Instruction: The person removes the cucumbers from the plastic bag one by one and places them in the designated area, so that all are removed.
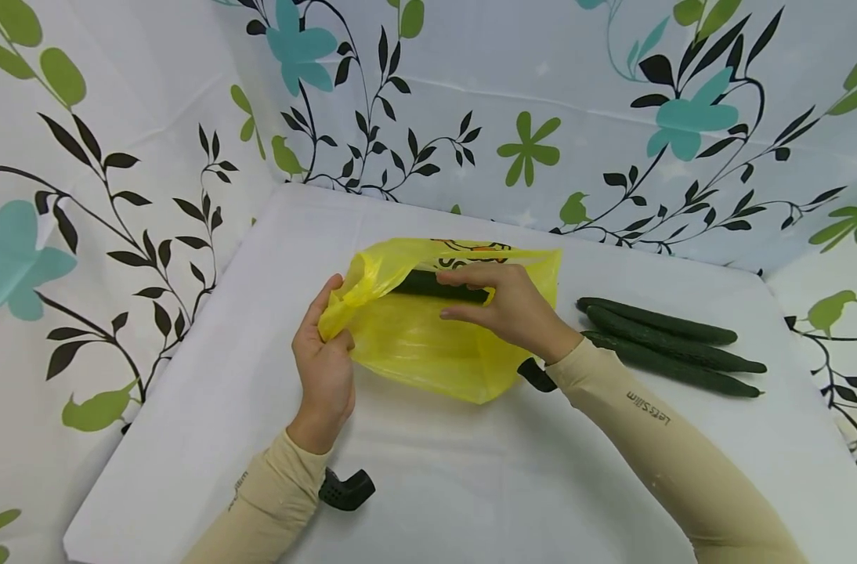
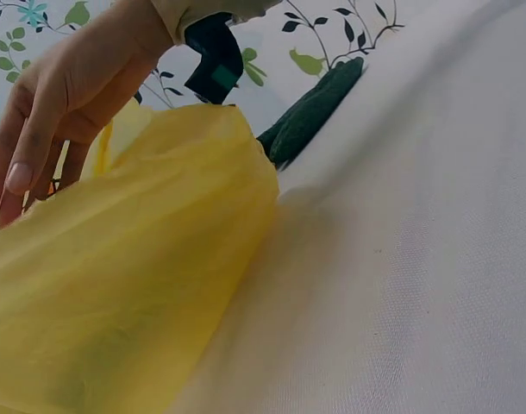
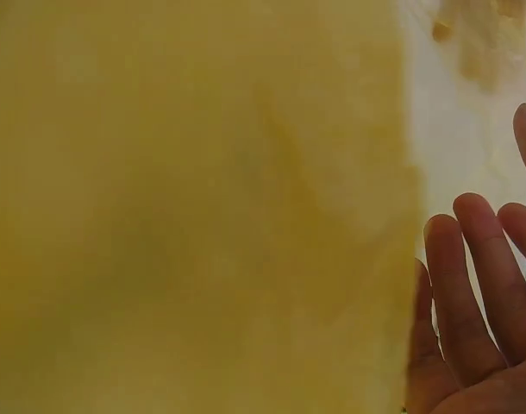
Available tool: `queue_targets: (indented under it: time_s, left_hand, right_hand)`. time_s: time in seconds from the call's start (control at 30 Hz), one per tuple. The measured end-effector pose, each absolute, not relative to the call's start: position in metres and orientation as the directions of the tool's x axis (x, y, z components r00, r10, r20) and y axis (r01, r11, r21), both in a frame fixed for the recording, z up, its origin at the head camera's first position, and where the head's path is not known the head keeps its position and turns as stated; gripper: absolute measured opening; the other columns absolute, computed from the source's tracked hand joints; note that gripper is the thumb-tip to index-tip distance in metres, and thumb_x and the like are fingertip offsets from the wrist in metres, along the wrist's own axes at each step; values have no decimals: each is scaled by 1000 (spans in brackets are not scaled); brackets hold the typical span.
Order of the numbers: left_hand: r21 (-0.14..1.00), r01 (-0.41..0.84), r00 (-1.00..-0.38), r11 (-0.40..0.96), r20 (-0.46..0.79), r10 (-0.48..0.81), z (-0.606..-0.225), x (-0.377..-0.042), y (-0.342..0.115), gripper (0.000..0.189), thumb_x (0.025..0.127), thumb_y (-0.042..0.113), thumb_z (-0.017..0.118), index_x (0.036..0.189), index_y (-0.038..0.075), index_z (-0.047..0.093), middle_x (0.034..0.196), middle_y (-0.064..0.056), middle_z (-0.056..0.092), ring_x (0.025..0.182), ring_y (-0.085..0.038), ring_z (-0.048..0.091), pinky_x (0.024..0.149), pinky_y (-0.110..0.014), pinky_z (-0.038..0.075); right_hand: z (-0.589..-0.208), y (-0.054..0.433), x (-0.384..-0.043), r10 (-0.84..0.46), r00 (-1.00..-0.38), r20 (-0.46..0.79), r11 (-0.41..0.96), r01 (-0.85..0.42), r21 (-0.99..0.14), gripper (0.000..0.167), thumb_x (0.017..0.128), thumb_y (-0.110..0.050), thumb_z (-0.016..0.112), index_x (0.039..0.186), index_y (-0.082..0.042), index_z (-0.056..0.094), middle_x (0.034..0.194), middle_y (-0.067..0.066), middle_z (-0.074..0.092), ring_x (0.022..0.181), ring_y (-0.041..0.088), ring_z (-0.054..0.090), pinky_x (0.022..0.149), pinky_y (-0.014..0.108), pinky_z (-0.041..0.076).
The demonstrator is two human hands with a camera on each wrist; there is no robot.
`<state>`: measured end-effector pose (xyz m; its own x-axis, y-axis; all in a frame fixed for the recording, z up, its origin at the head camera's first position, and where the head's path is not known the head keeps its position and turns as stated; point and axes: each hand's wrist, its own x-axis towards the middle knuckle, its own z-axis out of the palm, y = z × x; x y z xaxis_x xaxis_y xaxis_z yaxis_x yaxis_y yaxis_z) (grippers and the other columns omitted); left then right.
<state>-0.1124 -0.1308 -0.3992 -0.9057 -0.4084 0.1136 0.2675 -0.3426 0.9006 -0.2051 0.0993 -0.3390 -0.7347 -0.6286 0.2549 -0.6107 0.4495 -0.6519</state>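
Note:
A yellow plastic bag [image 1: 421,345] lies on its side with its mouth held apart. Inside, a dark green cucumber [image 1: 430,285] shows through the gap. My left hand [image 1: 324,372] grips the bag's rim at the left end, thumb in front and fingers behind. Over the mouth is my right hand [image 1: 509,305], fingers extended and thumb apart, just above the cucumber's right end. In the right wrist view its fingers [image 3: 483,276] look nearly straight, with nothing held; yellow plastic hides the left part of that view.
Several loose cucumbers [image 1: 671,338] lie side by side to the right of the bag, beyond my right forearm. A white table [image 1: 428,478] carries everything. Patterned cloth [image 1: 428,94] hangs behind it. Black wrist devices [image 1: 347,490] sit on both arms.

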Motion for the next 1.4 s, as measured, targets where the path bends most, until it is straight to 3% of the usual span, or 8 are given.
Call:
queue_targets:
  time_s: [0.6, 0.77, 1.13, 1.4]
  left_hand:
    - [900, 275, -909, -338, 129, -396, -400, -115, -131, 80, 78, -26, 30, 149, 5, 49, 149, -5, 48, 134, -23, 44, 103, -29, 40]
    - [903, 268, -917, -335, 134, -375, -400, -115, -131, 79, 78, -27, 30, 149, 3, 48, 151, -6, 44, 134, -22, 43, 104, -28, 39]
    - [911, 259, -922, -321, 135, -363, -402, -114, -130, 79, 78, -27, 30, 150, 3, 47, 155, -10, 42, 133, -22, 43, 103, -28, 40]
    - [916, 254, -925, -310, 137, -354, -400, -112, -129, 79, 80, -25, 31, 150, 7, 47, 151, -8, 44, 130, -22, 44, 105, -30, 40]
  right_hand:
    - [-372, 74, -236, -594, -802, 64, 468, -409, -783, 52, 83, -27, 84, 131, -15, 70, 127, -6, 69, 115, 12, 61, 100, 36, 48]
    - [-379, 70, -245, -584, -811, 28, 497, -385, -778, 58, 82, -35, 84, 135, -17, 67, 130, -7, 67, 119, 11, 59, 102, 32, 46]
    - [-391, 71, -254, -477, -870, -127, 641, -245, -728, 69, 80, -51, 82, 141, -25, 63, 141, -4, 58, 135, 18, 47, 114, 40, 33]
    - [-396, 68, -257, -480, -863, -156, 714, -282, -641, 77, 79, -48, 84, 147, -24, 55, 150, 0, 50, 140, 20, 40, 116, 42, 28]
